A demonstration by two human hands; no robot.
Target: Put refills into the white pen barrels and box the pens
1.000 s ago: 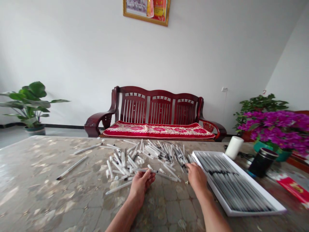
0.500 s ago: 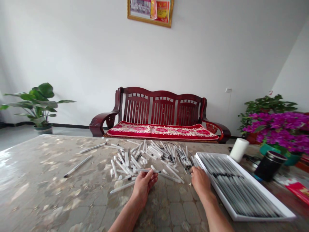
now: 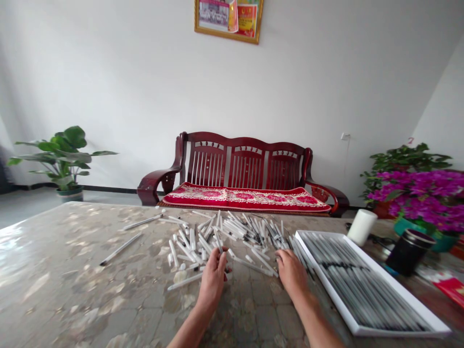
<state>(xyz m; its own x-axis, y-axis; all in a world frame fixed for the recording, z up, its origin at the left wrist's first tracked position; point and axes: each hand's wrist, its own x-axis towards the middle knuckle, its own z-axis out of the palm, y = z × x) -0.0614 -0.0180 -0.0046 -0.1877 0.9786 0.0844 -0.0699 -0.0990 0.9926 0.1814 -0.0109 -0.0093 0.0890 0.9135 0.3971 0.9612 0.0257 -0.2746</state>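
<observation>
My left hand point(image 3: 213, 274) is closed, thumb and fingers pinching a pen point(image 3: 218, 241) that points up and away over the pile. My right hand point(image 3: 292, 271) sits right of it, its fingers curled together just above the table. Whatever those right fingertips hold, if anything, is too small to make out. In front of both hands spreads a loose pile of white pen parts point(image 3: 232, 228), tubes and caps, some with dark ends. Beside my right hand lie several slim clear pens point(image 3: 303, 256), against a white box point(image 3: 335, 300) filled with rows of dark-tipped pens point(image 3: 377, 285).
Two pens point(image 3: 121, 249) lie apart on the left of the patterned table point(image 3: 90, 299). Behind the box stand a white roll point(image 3: 362, 227), a black cup point(image 3: 409, 252) and purple flowers point(image 3: 427, 193). A red wooden bench point(image 3: 246, 166) is beyond the table.
The pen in my left hand has turned from lying crosswise to pointing away from me. My right hand has moved left, away from the box. The view has shifted slightly.
</observation>
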